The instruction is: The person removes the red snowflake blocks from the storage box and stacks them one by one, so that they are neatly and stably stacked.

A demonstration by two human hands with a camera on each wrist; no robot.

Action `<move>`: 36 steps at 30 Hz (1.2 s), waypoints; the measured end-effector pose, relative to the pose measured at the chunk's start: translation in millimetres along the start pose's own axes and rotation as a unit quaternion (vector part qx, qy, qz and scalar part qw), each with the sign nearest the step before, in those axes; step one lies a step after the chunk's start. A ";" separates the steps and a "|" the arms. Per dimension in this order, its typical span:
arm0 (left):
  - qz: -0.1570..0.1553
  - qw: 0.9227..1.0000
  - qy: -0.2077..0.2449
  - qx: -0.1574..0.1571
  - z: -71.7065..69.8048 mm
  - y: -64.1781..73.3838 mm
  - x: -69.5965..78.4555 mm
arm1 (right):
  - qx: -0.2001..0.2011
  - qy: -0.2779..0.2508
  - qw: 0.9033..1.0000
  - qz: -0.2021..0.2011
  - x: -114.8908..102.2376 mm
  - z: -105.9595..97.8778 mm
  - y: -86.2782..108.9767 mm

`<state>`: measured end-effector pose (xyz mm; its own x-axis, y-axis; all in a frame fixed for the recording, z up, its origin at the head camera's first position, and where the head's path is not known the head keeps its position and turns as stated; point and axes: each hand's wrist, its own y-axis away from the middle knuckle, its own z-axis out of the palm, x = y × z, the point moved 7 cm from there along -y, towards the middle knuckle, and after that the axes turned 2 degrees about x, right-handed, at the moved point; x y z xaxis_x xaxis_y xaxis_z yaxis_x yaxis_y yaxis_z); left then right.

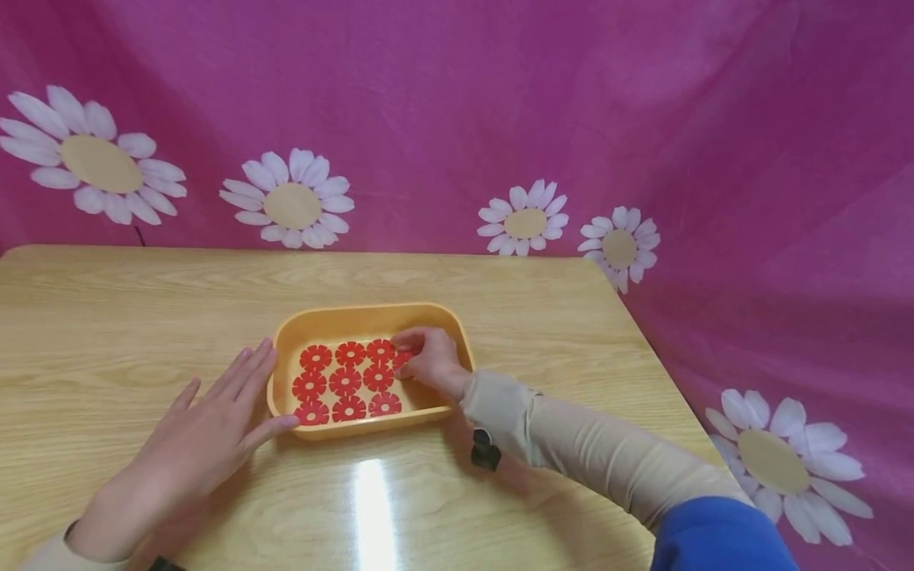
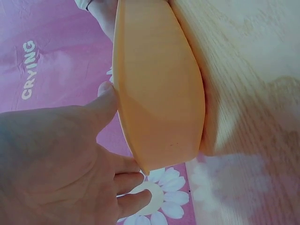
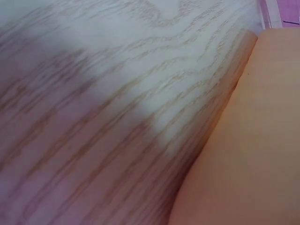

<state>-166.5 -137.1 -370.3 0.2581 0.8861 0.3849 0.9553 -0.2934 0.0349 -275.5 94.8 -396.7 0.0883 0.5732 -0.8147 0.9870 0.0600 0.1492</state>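
Reaching over the right end of a yellow tray point(image 1: 371, 426), the right hand point(image 1: 433, 361) has its fingers bent and pinches a red disc point(image 1: 404, 360) between thumb and forefinger, low inside the tray near the back right; the fingers partly cover that disc. To its left, nine other red discs point(image 1: 346, 373), notched round the edge like flowers, lie in the tray in three rows of three, the neighbours close together. The left hand point(image 1: 207, 432) has its fingers stretched out straight and its thumb spread away from them; fingertips and thumb touch the tray's rim at the left end, and the hand grasps nothing. The tray stands on a wood-grain tabletop point(image 1: 178, 309), and the right wrist view shows only its outer wall beside the tabletop, with the hand out of sight there. Beige sleeves point(image 1: 600, 444) cover the forearms, with blue fabric point(image 1: 721, 539) higher on the right arm. Behind hangs a magenta cloth point(image 1: 428, 119) printed with white daisies point(image 1: 293, 206).
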 end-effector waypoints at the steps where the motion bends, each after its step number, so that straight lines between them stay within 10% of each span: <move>1: -0.003 1.000 0.001 -0.002 0.3 0.0 -0.6 | -0.002 0.004 1.000 -0.002 -0.6 0.3 0.2; 24: -0.010 1.000 0.004 -0.016 0.8 -0.3 -3.4 | -0.040 -0.020 0.999 -0.003 -7.0 -8.6 7.8; 36: -0.011 1.000 -0.004 -0.014 0.0 0.1 -3.4 | 0.027 -0.126 0.990 -0.052 -17.1 -95.0 7.1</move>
<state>-167.3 -140.2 -371.7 0.2380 0.8953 0.3766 0.9566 -0.2831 0.0685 -282.8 163.1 -328.5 0.0099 0.3437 -0.9390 0.9977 0.0602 0.0326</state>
